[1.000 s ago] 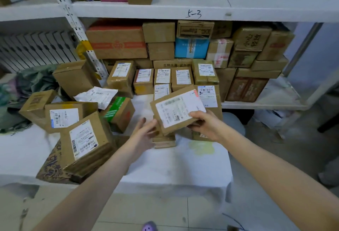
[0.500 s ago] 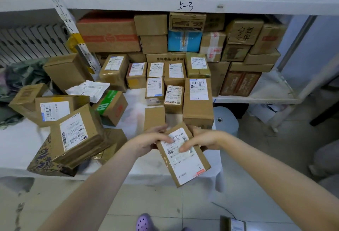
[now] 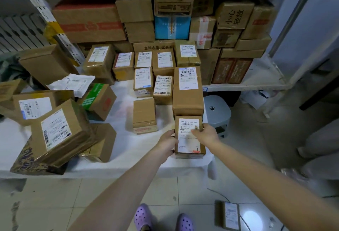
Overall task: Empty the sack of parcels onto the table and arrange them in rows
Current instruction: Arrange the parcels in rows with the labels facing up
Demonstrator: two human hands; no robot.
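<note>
A small parcel is set just in front of the long parcel, with the fingers of the left hand and right hand clamped on it. Squaring, then release, is needed next.

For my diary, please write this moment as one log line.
parcel: on table, front right corner, label up | left hand: grips left edge | right hand: grips right edge
</note>
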